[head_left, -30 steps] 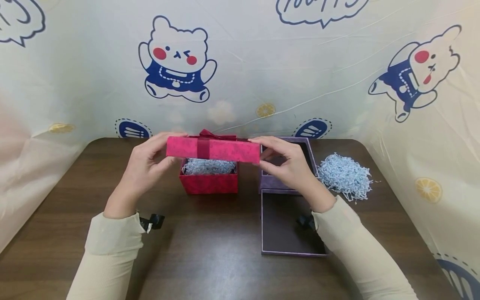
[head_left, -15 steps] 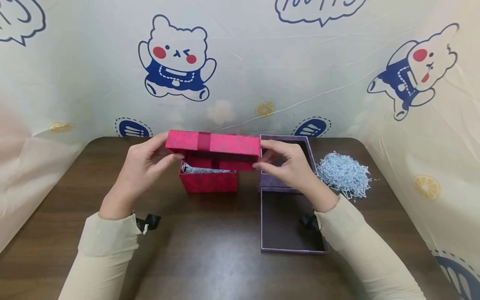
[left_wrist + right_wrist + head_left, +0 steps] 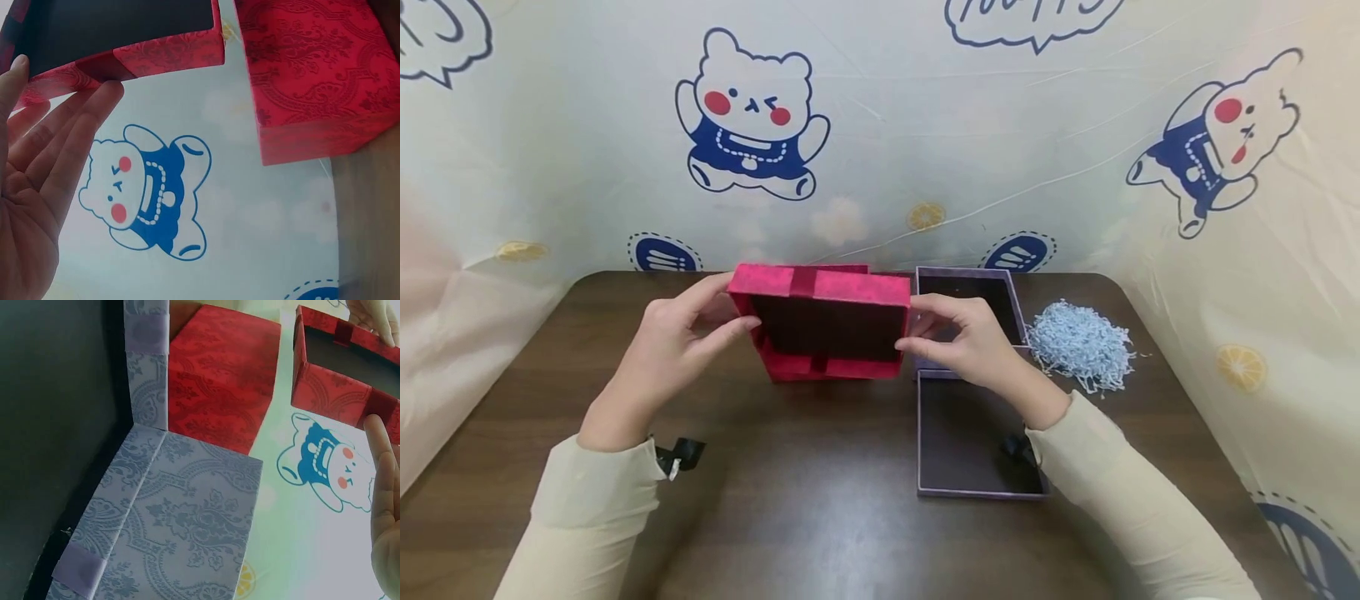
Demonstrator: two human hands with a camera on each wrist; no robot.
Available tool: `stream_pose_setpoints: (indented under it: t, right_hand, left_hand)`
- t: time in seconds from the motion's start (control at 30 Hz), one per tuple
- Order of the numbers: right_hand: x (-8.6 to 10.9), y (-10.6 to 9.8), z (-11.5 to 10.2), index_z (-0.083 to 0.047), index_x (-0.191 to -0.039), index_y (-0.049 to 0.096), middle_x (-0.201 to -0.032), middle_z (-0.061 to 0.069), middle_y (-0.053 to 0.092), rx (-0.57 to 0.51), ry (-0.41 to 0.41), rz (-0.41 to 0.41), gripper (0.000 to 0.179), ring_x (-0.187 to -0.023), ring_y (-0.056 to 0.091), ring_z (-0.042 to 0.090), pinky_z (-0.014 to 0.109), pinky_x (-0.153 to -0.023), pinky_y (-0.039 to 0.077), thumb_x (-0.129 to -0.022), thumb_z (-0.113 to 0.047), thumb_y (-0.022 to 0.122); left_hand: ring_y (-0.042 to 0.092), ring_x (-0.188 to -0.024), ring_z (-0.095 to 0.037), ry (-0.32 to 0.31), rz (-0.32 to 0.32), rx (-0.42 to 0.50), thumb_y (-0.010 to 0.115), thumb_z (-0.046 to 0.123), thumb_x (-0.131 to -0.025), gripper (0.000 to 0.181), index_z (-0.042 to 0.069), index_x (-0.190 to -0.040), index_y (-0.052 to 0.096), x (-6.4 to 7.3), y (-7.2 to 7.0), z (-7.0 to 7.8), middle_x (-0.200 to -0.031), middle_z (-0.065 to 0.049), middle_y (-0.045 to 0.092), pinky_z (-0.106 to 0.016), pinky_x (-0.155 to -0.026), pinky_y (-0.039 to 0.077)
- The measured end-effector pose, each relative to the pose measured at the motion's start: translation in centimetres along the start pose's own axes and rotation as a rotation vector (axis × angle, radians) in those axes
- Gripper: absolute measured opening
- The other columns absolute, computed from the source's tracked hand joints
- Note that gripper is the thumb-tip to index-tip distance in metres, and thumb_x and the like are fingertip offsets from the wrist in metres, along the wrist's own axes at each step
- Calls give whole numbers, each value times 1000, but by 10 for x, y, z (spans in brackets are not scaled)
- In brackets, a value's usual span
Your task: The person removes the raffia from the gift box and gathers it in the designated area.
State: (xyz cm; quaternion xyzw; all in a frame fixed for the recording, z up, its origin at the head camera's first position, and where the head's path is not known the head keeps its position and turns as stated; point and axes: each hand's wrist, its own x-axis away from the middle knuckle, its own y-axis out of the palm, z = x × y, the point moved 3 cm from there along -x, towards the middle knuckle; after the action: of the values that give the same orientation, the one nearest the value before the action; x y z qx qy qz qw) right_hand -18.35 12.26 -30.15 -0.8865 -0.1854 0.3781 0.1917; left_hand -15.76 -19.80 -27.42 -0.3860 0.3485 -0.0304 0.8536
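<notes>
A red gift-box lid (image 3: 827, 325) with a dark red ribbon band is raised over the red box (image 3: 322, 69), tilted so its dark inside faces the head camera. My left hand (image 3: 670, 350) pinches its left end, thumb at the rim and fingers behind. At the other end, my right hand (image 3: 973, 342) grips it likewise. In the left wrist view, left fingers (image 3: 109, 94) touch the ribbon on the lid's side wall. Most of the red box, including its contents, is hidden behind the lid in the head view.
A purple box (image 3: 966, 287) with a dark inside stands right of the red one. Its shallow dark-lined lid (image 3: 977, 442) lies in front of it. A heap of pale blue shredded paper (image 3: 1082, 346) sits at the right on the brown table (image 3: 820, 517). A printed cloth (image 3: 887, 125) hangs behind.
Both hands have tipped the lid, turning its dark inside toward the head camera. It now covers the red box's opening and the blue shredded paper seen there earlier.
</notes>
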Motion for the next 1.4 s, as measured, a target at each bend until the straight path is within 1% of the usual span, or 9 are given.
stream_pose_setpoints:
  t: [0.13,0.23,0.33,0.4,0.47,0.73,1.0,1.2,1.4]
  right_hand:
    - [2,4,1,2,-117,68,-96,14,75,-6,35,-30,48,-77,70,14,28,-74,61,-72,4,84]
    - [5,7,3,0,-119,68,-96,11,75,-21,72,-57,47,-80,68,14,28,-74,60,-75,0,84]
    - [8,10,5,-3,-120,68,-98,10,74,-43,119,-89,45,-83,68,15,30,-73,60,-77,-4,83]
    - [11,12,6,-3,-121,68,-100,9,74,-55,145,-111,45,-85,69,14,31,-73,61,-78,-5,83]
    - [13,14,7,-4,-122,68,-102,9,75,-65,171,-133,45,-86,70,13,31,-74,61,-79,-6,82]
    - [16,21,13,-5,-121,68,-105,9,75,-105,278,-211,42,-87,71,11,32,-77,62,-82,-10,81]
    - [17,27,19,-5,-117,69,-103,9,75,-140,381,-287,40,-86,72,12,29,-78,61,-80,-12,83]
    - [18,36,24,-2,-112,69,-101,12,75,-181,407,-348,36,-82,73,13,27,-78,61,-80,-11,83]
    - [23,41,30,-1,-109,68,-99,13,76,-205,445,-393,34,-82,73,13,27,-79,61,-81,-13,82]
  left_hand:
    - [63,-87,17,8,-24,-13,80,1,-80,60,13,-135,60,4,0,-1,-107,-10,76,-1,-83,46]
    - [67,-88,12,8,-49,-8,80,1,-80,63,13,-137,58,7,2,-3,-107,-10,76,-2,-82,47]
    - [74,-87,-6,-11,-75,4,79,1,-82,65,15,-141,55,12,3,-3,-110,-11,75,-2,-82,47]
    - [76,-86,-18,-26,-92,11,78,1,-82,66,15,-142,53,15,4,-4,-111,-12,75,-2,-81,47]
    - [75,-87,-23,-45,-105,15,78,1,-82,67,15,-143,52,18,5,-4,-111,-13,74,-2,-79,48]
    - [75,-85,-19,-100,-154,26,78,6,-84,74,20,-148,45,29,10,-7,-106,-11,76,-5,-72,51]
    - [75,-86,-17,-123,-211,35,77,9,-85,72,17,-148,44,38,14,-12,-104,-9,76,-9,-70,54]
    - [75,-87,-21,-144,-222,45,77,8,-85,70,12,-146,45,50,19,-19,-107,-14,76,-9,-69,54]
    - [75,-92,-22,-180,-268,79,77,10,-86,66,9,-144,46,57,26,-25,-111,-15,74,-13,-71,56]
